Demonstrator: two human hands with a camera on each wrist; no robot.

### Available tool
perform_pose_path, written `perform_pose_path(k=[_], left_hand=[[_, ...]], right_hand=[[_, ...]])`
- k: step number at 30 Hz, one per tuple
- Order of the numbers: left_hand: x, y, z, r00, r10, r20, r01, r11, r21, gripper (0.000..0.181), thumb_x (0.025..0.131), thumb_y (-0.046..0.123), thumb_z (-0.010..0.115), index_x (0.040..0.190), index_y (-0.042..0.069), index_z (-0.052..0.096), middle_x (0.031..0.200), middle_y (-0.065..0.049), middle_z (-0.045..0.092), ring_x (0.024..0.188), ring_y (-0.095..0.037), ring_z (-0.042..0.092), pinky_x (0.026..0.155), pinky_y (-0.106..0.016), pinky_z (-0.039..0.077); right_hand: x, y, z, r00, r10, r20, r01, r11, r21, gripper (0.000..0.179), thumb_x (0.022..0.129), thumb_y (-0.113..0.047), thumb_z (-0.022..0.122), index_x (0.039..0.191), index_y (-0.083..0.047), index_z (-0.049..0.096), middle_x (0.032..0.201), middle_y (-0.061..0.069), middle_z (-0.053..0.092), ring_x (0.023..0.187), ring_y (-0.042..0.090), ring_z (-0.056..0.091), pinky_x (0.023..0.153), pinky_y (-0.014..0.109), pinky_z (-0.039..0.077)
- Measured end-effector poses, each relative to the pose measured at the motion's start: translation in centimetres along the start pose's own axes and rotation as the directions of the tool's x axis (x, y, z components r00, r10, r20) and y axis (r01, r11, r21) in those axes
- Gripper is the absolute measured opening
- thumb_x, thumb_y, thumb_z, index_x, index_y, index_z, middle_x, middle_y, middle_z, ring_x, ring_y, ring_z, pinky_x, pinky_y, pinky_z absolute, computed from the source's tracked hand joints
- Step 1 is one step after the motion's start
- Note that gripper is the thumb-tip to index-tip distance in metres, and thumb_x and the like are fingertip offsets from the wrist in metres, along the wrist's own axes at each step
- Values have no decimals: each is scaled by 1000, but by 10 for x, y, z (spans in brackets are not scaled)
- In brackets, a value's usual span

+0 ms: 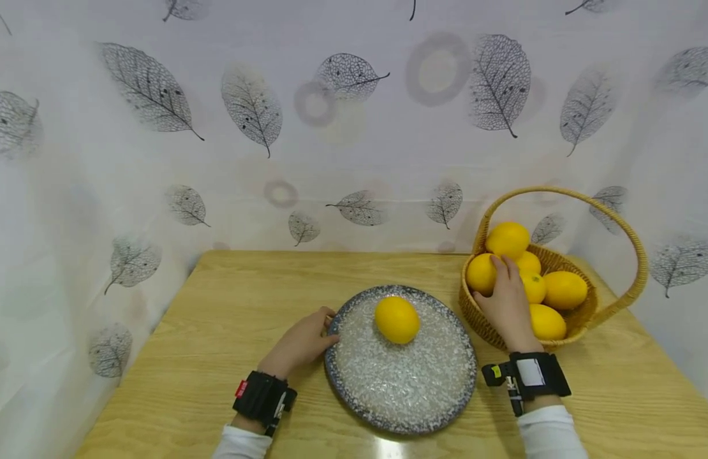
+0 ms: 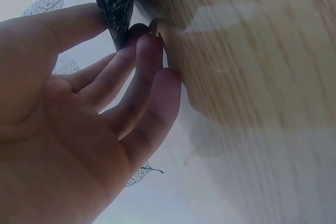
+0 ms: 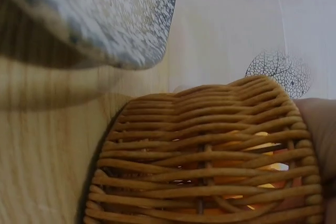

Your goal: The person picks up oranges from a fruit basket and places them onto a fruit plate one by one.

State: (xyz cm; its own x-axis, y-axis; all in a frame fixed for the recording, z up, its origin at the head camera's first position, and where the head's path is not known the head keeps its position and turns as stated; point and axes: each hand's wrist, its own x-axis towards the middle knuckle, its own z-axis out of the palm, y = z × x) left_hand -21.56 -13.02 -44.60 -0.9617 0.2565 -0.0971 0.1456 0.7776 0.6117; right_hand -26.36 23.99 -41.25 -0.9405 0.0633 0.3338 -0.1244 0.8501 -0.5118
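A round speckled grey plate (image 1: pixel 400 389) with a dark rim lies on the table, one yellow lemon (image 1: pixel 397 320) on it. My left hand (image 1: pixel 302 344) grips the plate's left edge; in the left wrist view the thumb is above the rim (image 2: pixel 113 3) and the fingers (image 2: pixel 149 93) curl beneath it. At the right, my right hand (image 1: pixel 509 309) reaches into a wicker basket (image 1: pixel 471 312), thumb and fingers around a lemon (image 1: pixel 481 274) at its left side. The basket wall (image 3: pixel 210 156) hides most of that hand in the right wrist view.
Several more lemons (image 1: pixel 565 290) fill the basket, whose tall arched handle (image 1: pixel 635 242) rises over its right side. Behind the wooden table (image 1: pixel 245 287) hangs a white leaf-print curtain (image 1: pixel 354 153).
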Motion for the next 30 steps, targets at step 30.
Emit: perform_pose_path(k=[30], left_hand=[[2, 1, 2, 1000, -12, -3, 12, 1000, 5, 49, 90, 22, 66, 133, 2, 52, 112, -15, 67, 93, -20, 61, 82, -43, 53]], right_hand=[[10, 13, 4, 994, -78, 72, 85, 991, -101, 74, 78, -9, 74, 142, 3, 39, 140, 39, 31, 117, 61, 34, 94, 74, 32]])
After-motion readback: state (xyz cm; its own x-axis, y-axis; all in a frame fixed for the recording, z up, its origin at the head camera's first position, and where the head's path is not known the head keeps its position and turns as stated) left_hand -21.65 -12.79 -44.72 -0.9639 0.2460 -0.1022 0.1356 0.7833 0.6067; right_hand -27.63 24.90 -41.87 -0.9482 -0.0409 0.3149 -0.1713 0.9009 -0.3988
